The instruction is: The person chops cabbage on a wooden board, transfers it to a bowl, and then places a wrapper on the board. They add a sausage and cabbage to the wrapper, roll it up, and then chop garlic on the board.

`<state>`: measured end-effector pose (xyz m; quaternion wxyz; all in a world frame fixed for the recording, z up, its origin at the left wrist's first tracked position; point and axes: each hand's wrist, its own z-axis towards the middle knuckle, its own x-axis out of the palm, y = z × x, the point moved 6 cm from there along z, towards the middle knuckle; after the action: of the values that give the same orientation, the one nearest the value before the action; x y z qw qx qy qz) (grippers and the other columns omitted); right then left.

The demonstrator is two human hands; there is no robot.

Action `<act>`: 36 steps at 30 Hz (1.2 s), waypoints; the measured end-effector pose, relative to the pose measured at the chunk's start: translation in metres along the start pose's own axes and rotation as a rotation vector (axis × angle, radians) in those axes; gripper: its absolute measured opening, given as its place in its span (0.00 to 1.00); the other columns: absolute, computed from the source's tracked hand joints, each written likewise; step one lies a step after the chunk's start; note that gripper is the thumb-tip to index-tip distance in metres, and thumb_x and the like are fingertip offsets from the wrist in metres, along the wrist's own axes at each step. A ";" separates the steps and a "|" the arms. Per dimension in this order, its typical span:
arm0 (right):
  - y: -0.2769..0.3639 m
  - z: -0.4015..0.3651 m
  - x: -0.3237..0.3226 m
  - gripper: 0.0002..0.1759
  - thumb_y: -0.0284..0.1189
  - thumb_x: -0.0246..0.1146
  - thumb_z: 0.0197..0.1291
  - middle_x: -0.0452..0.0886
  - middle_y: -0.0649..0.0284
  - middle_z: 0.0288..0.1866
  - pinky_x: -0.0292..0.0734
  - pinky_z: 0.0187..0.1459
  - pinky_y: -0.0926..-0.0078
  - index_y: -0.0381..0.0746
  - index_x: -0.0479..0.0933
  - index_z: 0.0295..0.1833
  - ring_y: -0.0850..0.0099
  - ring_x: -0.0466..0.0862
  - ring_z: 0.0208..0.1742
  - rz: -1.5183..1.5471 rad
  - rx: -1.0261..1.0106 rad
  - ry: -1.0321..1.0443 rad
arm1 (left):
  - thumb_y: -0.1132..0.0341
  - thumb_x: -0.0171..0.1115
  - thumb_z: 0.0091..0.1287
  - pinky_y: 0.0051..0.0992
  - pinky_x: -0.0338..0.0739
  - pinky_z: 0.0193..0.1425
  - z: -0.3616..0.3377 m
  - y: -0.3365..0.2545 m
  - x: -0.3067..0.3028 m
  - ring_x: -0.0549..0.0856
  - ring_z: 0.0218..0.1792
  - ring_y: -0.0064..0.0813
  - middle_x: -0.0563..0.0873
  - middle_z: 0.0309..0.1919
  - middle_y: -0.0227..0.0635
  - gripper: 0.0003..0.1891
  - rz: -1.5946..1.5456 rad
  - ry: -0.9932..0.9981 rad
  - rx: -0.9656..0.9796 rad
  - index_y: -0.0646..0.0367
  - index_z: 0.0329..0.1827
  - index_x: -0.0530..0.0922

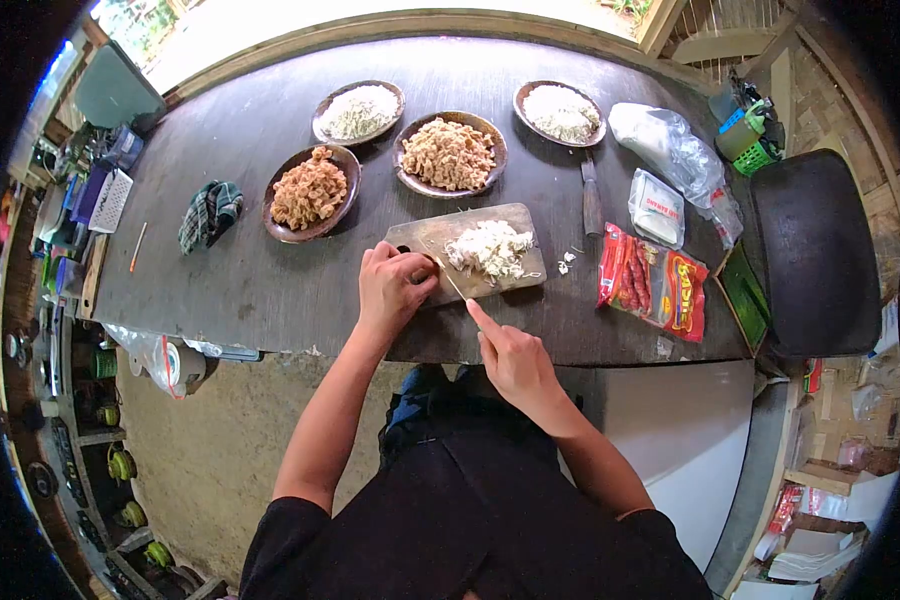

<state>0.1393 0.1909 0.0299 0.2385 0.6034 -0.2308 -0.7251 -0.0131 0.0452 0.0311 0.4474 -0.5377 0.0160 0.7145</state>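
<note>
A wooden cutting board [515,215] lies near the table's front edge. On its right half sits a heap of pale shredded food [492,250]. My right hand [518,362] grips a knife [452,281], its index finger stretched along the blade's back. The thin blade points away from me over the board, close to the left fingertips. My left hand [395,285] is closed at the board's left side, fingers curled down. Something small and reddish shows at those fingertips, mostly hidden. A red sausage packet [682,290] lies right of the board.
Behind the board stand bowls of brown chunks [450,155] and browned pieces [310,192], and plates of pale shreds [360,112] [562,113]. A second knife's handle [592,205], a white packet [657,208], plastic bags [670,150] and a checked cloth [210,214] lie around.
</note>
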 end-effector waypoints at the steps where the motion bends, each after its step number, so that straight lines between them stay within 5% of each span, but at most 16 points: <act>1: -0.002 0.000 0.003 0.33 0.27 0.62 0.71 0.81 0.47 0.27 0.83 0.33 0.48 0.50 0.68 0.81 0.47 0.85 0.28 -0.003 0.001 -0.001 | 0.62 0.78 0.53 0.32 0.72 0.49 0.000 0.001 0.001 0.79 0.36 0.31 0.93 0.34 0.22 0.06 -0.011 -0.016 0.001 0.50 0.32 0.90; 36: -0.011 0.012 0.010 0.32 0.29 0.62 0.72 0.82 0.47 0.28 0.84 0.33 0.48 0.54 0.68 0.81 0.45 0.86 0.28 -0.079 0.016 -0.011 | 0.65 0.78 0.54 0.30 0.72 0.49 -0.002 0.006 -0.001 0.78 0.35 0.30 0.93 0.35 0.22 0.06 -0.039 -0.017 -0.031 0.49 0.34 0.91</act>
<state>0.1254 0.1934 0.0175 0.2036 0.6099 -0.2136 -0.7354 -0.0148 0.0403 0.0280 0.4531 -0.5386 -0.0096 0.7103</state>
